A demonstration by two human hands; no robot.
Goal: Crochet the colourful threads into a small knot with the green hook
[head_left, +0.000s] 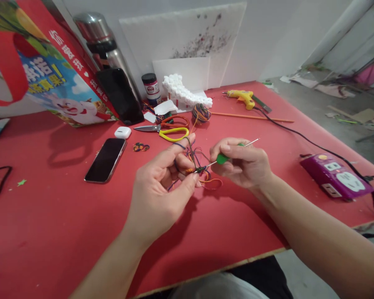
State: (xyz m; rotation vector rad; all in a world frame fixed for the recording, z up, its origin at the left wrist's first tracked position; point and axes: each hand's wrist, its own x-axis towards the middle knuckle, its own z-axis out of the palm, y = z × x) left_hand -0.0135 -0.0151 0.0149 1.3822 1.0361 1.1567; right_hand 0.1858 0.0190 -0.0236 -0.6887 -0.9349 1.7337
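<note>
My left hand [162,189] pinches a small multicoloured piece of crochet [200,169] between thumb and fingers, and a strand of yarn runs over its raised index finger. In my right hand [243,164] is a crochet hook with a green grip [222,158], held closed between thumb and fingers. The hook's thin metal shaft reaches left to the crochet piece; its other metal end points up to the right. Whether the tip is through a loop is too small to tell. Loose yarn strands [216,182] dangle beneath and behind the piece. A multicoloured yarn ball [201,113] lies beyond my hands.
Scissors [171,129], a small crocheted piece [141,147], an earbud case [122,132] and a phone [106,161] lie left on the red table [65,232]. Behind stand a dark phone [121,96] and a gift bag [71,91]. Rightward are a glue gun [241,98] and a purple power strip [336,176].
</note>
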